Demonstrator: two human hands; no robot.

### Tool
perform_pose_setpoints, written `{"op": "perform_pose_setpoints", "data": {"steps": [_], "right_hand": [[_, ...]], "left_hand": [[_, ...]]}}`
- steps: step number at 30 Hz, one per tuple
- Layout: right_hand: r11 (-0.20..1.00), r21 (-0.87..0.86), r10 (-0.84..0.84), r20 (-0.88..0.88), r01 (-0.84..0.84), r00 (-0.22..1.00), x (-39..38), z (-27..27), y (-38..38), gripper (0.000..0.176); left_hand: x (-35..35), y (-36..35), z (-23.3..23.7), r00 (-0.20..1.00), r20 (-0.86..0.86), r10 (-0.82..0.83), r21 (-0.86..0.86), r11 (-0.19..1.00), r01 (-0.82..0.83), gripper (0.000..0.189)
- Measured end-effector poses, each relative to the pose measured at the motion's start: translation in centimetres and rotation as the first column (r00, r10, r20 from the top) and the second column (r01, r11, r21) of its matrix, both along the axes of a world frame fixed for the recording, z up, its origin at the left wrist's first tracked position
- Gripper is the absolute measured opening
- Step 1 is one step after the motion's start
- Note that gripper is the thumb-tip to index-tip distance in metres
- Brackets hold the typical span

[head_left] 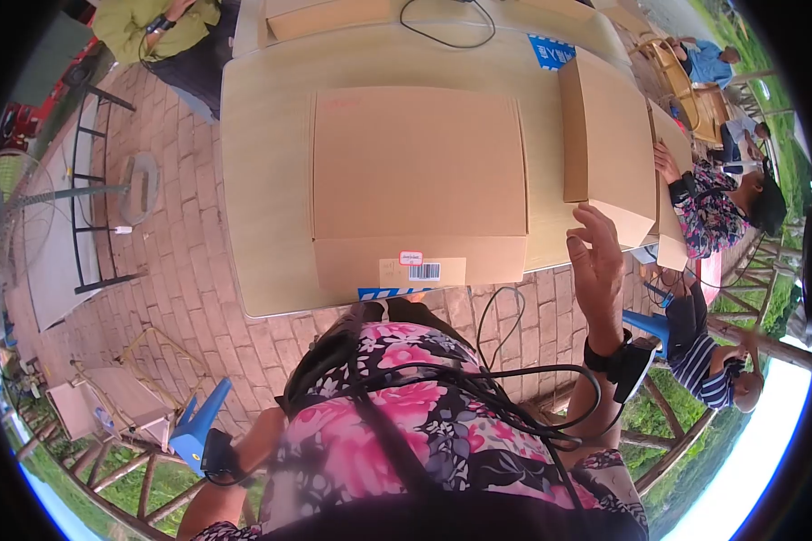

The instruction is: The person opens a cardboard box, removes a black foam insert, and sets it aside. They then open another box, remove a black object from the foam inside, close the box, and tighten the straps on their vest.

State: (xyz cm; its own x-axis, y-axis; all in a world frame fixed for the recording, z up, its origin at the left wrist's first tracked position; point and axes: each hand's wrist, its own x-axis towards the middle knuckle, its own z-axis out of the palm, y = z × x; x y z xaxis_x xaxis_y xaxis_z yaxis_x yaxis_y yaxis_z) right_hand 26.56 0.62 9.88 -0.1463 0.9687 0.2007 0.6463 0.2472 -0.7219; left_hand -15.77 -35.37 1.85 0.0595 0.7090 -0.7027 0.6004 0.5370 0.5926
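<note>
A large closed cardboard box (419, 162) lies on the table, with a barcode label (424, 271) on its near side. My right hand (599, 261) is raised at the table's right edge, between that box and a second long box (604, 135). Its fingers are bent and apart from the thumb, with nothing between them. Low on the left, my left hand (263, 435) rests by my waist, its fingers hidden against the flowered shirt. Each wrist carries a dark strapped device.
Another person's hand (666, 162) touches a box at the right. A person in green stands at the far left corner of the table (266, 180). Blue stools (198, 426) stand on the brick floor. Black cables (514, 371) hang across my front.
</note>
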Motion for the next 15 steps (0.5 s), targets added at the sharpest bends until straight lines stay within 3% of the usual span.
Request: {"op": "perform_pose_setpoints", "data": {"steps": [5, 12, 14, 15], "right_hand": [[0.987, -0.157, 0.046, -0.003, -0.045, 0.999, 0.6, -2.0, -1.9, 0.028], [0.901, -0.417, 0.059, -0.149, -0.117, 0.987, -1.3, -3.7, -3.5, 0.026], [0.876, -0.455, 0.122, -0.106, -0.158, 0.987, -1.9, -3.4, -3.8, 0.025], [0.883, -0.420, 0.172, -0.130, -0.212, 0.976, -1.8, -3.6, -3.8, 0.025]], "left_hand": [[0.9, 1.5, 2.5, 0.995, 0.101, -0.021, -0.043, 0.999, 0.025, 0.027], [3.6, 2.1, 0.3, 0.989, -0.132, -0.067, -0.090, 0.994, 0.055, 0.037], [3.9, 3.6, 0.9, 0.994, -0.108, 0.007, -0.068, 0.998, -0.014, 0.040], [4.3, 4.7, 1.8, 0.991, -0.012, 0.134, 0.002, 0.991, -0.134, 0.038]]}}
